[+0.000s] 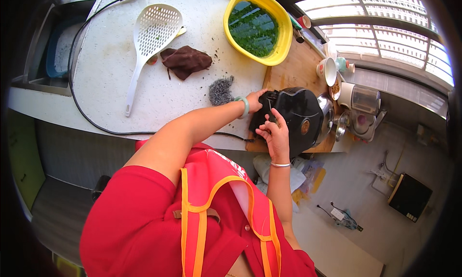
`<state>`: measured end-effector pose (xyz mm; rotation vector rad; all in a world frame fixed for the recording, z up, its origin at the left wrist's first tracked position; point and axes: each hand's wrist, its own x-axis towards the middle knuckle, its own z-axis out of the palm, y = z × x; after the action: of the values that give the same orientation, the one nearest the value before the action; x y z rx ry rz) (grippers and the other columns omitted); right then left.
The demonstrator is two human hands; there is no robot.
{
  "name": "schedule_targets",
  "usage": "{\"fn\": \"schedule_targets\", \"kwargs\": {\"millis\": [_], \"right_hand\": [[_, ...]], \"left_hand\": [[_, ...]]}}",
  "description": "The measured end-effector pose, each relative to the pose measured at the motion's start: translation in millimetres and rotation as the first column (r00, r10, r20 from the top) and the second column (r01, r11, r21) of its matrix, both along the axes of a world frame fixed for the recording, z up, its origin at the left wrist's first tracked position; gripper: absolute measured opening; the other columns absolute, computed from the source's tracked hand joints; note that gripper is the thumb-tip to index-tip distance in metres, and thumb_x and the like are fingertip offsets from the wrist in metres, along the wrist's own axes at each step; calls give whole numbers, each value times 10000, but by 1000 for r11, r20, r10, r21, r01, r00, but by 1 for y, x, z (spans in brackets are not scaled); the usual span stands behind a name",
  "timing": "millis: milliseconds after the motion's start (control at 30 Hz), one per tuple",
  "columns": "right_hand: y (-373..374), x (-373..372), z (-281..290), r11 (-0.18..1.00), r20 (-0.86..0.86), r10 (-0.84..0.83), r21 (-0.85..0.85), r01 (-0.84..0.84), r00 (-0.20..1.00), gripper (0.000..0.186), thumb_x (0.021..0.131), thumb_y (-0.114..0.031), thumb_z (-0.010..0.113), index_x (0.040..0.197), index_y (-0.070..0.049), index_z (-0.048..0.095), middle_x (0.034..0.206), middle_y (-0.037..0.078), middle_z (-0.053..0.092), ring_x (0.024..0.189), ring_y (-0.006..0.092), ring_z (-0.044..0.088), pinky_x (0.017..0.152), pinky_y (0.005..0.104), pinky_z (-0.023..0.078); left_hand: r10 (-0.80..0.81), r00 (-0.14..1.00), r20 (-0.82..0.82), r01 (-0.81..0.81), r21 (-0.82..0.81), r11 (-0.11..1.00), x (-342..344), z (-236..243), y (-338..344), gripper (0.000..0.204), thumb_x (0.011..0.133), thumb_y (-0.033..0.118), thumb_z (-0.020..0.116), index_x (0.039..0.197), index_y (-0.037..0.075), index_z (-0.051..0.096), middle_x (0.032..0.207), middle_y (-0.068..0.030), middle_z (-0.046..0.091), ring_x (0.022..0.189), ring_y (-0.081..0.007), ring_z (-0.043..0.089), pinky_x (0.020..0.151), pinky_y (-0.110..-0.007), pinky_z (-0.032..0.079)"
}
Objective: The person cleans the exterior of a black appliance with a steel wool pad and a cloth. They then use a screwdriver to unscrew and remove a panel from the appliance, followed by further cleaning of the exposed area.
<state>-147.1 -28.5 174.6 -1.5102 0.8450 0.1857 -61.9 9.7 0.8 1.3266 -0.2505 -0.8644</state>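
A glossy black electric appliance with a rounded body rests on the wooden board, a small round emblem on its surface. My left hand, wearing a pale green bangle, grips its left edge beside a hinge-like part; some fingertips are hidden there. Just in front of the same edge is my right hand, a silver bangle on the wrist. Its index finger is raised and the others are loosely bent apart, with nothing visible in them. A black cord runs along the counter, one end lying close to the appliance.
Left of my hands lie a grey steel-wool scrubber, a brown cloth and a white slotted skimmer. A yellow basin holds chopped greens in water. Bowls and metal pots crowd the right. A sink is far left.
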Motion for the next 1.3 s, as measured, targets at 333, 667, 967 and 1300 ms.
{"fn": "schedule_targets", "kwargs": {"millis": [333,667,967,1300], "right_hand": [[1,-19,-8,984,166,-72,-147,96,983,364,886,-24,416,1239,63,412,953,148,572,679,182,620,632,316,557],[4,-8,-19,976,195,-196,-57,210,961,351,895,-42,410,1230,64,396,910,136,549,624,162,592,606,316,549],[6,-12,-25,972,212,-168,-129,198,963,347,898,-57,411,1226,55,411,911,136,563,624,159,588,599,321,553],[2,-13,-20,981,151,-174,-59,185,973,349,895,-64,412,1225,46,417,892,133,575,605,152,584,577,317,550]], "left_hand": [[42,999,-29,-43,-27,999,-7,-4,-7,792,721,-44,563,1425,119,238,1195,-169,552,1058,-245,555,911,-299,442],[106,994,-15,-106,-14,994,-10,-8,-19,857,680,-52,620,1411,119,207,1206,-171,531,1080,-275,540,940,-320,427],[74,997,12,-72,-119,990,-8,-9,-14,939,657,-25,690,1414,110,152,1243,-176,491,1110,-273,511,968,-327,403],[109,994,14,-107,-104,989,-18,-15,-16,971,616,4,738,1387,61,150,1260,-178,452,1163,-274,457,1008,-324,355]]}}
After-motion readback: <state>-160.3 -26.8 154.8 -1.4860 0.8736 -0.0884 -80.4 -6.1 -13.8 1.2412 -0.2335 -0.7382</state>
